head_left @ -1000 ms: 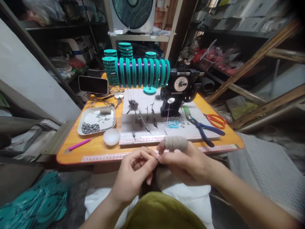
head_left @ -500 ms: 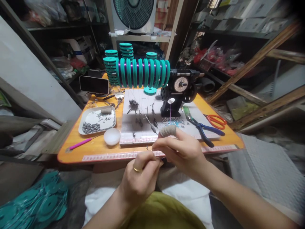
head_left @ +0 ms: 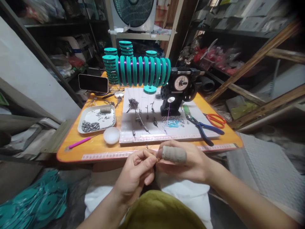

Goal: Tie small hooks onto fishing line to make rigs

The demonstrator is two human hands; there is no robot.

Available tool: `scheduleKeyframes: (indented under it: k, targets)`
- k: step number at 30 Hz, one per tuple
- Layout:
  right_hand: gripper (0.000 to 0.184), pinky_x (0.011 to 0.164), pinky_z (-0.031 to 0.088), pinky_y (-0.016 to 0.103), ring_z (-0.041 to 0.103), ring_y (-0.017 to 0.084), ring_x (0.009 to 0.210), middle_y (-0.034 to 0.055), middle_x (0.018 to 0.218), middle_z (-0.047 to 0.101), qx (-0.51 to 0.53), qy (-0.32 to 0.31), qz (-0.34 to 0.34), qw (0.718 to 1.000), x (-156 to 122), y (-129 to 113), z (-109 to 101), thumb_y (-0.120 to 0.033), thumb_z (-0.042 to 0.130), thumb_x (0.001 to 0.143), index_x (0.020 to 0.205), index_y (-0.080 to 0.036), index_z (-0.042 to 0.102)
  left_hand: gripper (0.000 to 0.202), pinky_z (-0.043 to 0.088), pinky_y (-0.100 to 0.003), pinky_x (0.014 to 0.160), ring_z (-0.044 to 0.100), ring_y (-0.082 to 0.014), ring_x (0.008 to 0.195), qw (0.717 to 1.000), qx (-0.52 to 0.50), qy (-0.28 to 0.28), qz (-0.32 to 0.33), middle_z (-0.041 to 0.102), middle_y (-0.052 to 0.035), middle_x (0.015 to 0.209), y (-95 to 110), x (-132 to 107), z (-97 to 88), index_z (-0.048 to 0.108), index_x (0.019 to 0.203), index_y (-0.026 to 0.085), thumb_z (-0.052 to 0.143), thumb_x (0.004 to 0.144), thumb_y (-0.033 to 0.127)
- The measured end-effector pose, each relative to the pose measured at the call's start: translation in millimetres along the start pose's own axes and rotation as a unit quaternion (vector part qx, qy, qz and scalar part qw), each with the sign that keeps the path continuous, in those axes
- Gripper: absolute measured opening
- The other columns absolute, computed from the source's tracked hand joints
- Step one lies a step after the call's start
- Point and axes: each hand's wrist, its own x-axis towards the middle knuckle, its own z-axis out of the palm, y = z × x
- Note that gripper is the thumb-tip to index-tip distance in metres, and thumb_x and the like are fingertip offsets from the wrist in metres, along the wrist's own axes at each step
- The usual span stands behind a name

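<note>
My left hand (head_left: pixel 137 173) is closed in a pinch, thumb against forefinger, just off the table's front edge. Its fingertips meet those of my right hand (head_left: pixel 190 162), also closed, which wears a grey ribbed finger sleeve (head_left: pixel 174 154) on one finger. Whatever lies between the fingertips is too fine to make out. Beyond them, a white board (head_left: pixel 152 135) holds dark sinkers on thin lines, small metal beads (head_left: pixel 168 118) and light blue bits. A row of teal spools (head_left: pixel 143 71) wound with purple line is mounted on a black winding machine (head_left: pixel 179 86).
At left are a white tray (head_left: pixel 79 122) with grey sinkers, a small white bowl (head_left: pixel 111 136), a pink-handled tool (head_left: pixel 79 142) and a phone (head_left: pixel 93 83). Blue-handled pliers (head_left: pixel 202 128) and orange-handled scissors (head_left: pixel 215 121) lie at right. More teal spools (head_left: pixel 45 200) fill a bag on the floor.
My right hand has turned and lowered, so its finger sleeve now lies sideways. My left hand has rolled, showing its thumb. A sinker on a line has dropped from near my right hand onto the board.
</note>
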Motion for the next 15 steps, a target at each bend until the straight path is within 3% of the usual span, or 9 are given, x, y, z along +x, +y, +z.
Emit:
scheduleKeyframes:
  k: [2, 4, 6, 8, 10, 11, 12, 13, 15]
  targets:
    - [0.012, 0.061, 0.056, 0.024, 0.068, 0.015, 0.073, 0.004, 0.088, 0.07, -0.002, 0.007, 0.001, 1.0, -1.7, -0.7, 1.5, -0.026, 0.062, 0.093, 0.1, -0.02, 0.069, 0.028, 0.032, -0.014, 0.039, 0.033, 0.0029, 0.04, 0.998, 0.057, -0.015, 0.028, 0.05, 0.0024, 0.075, -2.4, 1.9, -2.3, 0.057, 0.068, 0.012, 0.07, 0.086, 0.03]
    - [0.012, 0.057, 0.054, 0.023, 0.065, 0.013, 0.067, 0.0026, 0.084, 0.067, -0.022, 0.04, -0.006, 0.999, -1.1, -1.4, 3.5, -0.024, 0.059, 0.095, 0.096, -0.02, 0.071, 0.023, 0.042, -0.017, 0.045, 0.05, -0.0024, 0.05, 0.968, 0.206, -0.008, 0.144, 0.052, -0.0022, 0.088, -5.4, 3.5, -5.7, 0.058, 0.07, 0.013, 0.065, 0.089, 0.025]
    - [0.017, 0.055, 0.052, 0.022, 0.062, 0.011, 0.063, 0.0033, 0.085, 0.063, -0.044, 0.1, -0.013, 0.994, 2.8, -1.6, 6.0, -0.019, 0.056, 0.097, 0.091, -0.02, 0.072, 0.012, 0.053, -0.022, 0.058, 0.063, -0.011, 0.07, 0.859, 0.394, 0.017, 0.325, 0.054, -0.0051, 0.093, -8.6, 4.6, -8.9, 0.062, 0.076, 0.015, 0.063, 0.088, 0.013]
    - [0.019, 0.056, 0.051, 0.022, 0.059, 0.01, 0.061, 0.0045, 0.086, 0.06, -0.058, 0.15, -0.006, 0.987, 9.3, -1.4, 8.6, -0.015, 0.055, 0.096, 0.088, -0.018, 0.072, 0.013, 0.057, -0.024, 0.071, 0.066, -0.0159, 0.082, 0.707, 0.532, 0.031, 0.464, 0.058, -0.0065, 0.091, -11.0, 5.1, -11.1, 0.065, 0.087, 0.015, 0.061, 0.086, 0.003]
    - [0.016, 0.057, 0.051, 0.022, 0.057, 0.009, 0.06, 0.004, 0.084, 0.059, -0.07, 0.163, 0.017, 0.984, 15.5, -0.8, 10.6, -0.013, 0.059, 0.094, 0.086, -0.017, 0.071, 0.021, 0.058, -0.026, 0.075, 0.069, -0.0176, 0.082, 0.597, 0.599, 0.002, 0.533, 0.065, -0.0095, 0.094, -12.0, 5.5, -12.2, 0.064, 0.099, 0.014, 0.06, 0.084, -0.001]
    - [0.014, 0.056, 0.051, 0.022, 0.057, 0.009, 0.059, 0.0037, 0.083, 0.059, -0.077, 0.164, 0.022, 0.983, 17.5, -0.3, 11.1, -0.013, 0.06, 0.093, 0.085, -0.017, 0.071, 0.023, 0.058, -0.027, 0.075, 0.07, -0.0183, 0.081, 0.569, 0.615, -0.02, 0.546, 0.068, -0.0114, 0.097, -11.9, 5.6, -12.3, 0.063, 0.102, 0.013, 0.06, 0.084, -0.002]
    - [0.013, 0.056, 0.051, 0.022, 0.056, 0.009, 0.059, 0.0031, 0.08, 0.059, -0.086, 0.165, 0.02, 0.982, 18.3, 0.2, 11.3, -0.013, 0.061, 0.093, 0.085, -0.017, 0.071, 0.024, 0.059, -0.028, 0.076, 0.07, -0.0194, 0.083, 0.563, 0.619, -0.038, 0.546, 0.07, -0.0127, 0.099, -11.4, 5.6, -12.1, 0.063, 0.103, 0.013, 0.06, 0.084, -0.002]
    - [0.013, 0.057, 0.051, 0.022, 0.057, 0.01, 0.06, 0.0025, 0.078, 0.058, -0.097, 0.167, 0.013, 0.981, 17.8, 0.9, 11.0, -0.012, 0.061, 0.092, 0.087, -0.017, 0.07, 0.023, 0.059, -0.029, 0.077, 0.071, -0.0204, 0.085, 0.583, 0.609, -0.046, 0.536, 0.071, -0.0128, 0.099, -10.4, 5.4, -11.4, 0.063, 0.101, 0.013, 0.06, 0.084, -0.002]
    - [0.013, 0.06, 0.053, 0.024, 0.06, 0.013, 0.067, 0.0039, 0.079, 0.061, -0.113, 0.171, -0.019, 0.979, 14.0, 1.9, 9.2, -0.009, 0.058, 0.092, 0.096, -0.017, 0.068, 0.016, 0.058, -0.027, 0.074, 0.07, -0.0195, 0.086, 0.702, 0.542, -0.025, 0.461, 0.07, -0.0103, 0.094, -7.8, 4.1, -9.1, 0.064, 0.091, 0.015, 0.06, 0.085, 0.0]
